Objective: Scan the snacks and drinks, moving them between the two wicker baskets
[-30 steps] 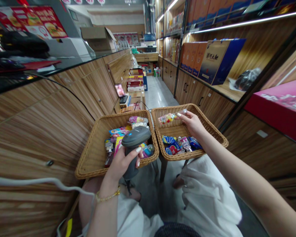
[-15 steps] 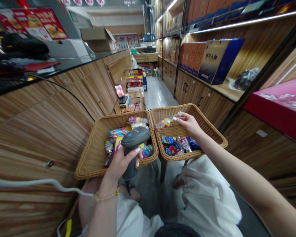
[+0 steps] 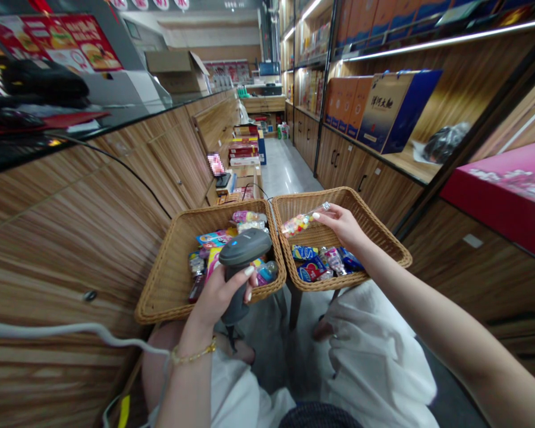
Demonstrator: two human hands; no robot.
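Lower and a little nearer the left hand point(image 3: 218, 297) than a second ago, the tube point(image 3: 299, 223) of sweets slants away from the right hand point(image 3: 344, 227), its far end swung toward the rim between the two baskets; the left hand and its scanner point(image 3: 245, 246) show hardly any change. Thumb and fingers of the right hand pinch the tube by its near end, over the right basket point(image 3: 374, 227); whether the far end touches that basket cannot be told. The left hand is wrapped round the scanner's grip, the scanner's head above its fingers and in front of the left basket point(image 3: 167, 285), with the tube ahead and to the right of it, apart from the scanner. Below the right hand lie blue packs point(image 3: 312, 268) and a pink pack point(image 3: 334, 260); just beyond the left hand lie mixed packs point(image 3: 217, 239). The step in hand looks like presenting the tube to the scanner. The next move seems to call for a steady pinch and for lining up any code on the tube with the scanner's reading side, which is hard to make out.
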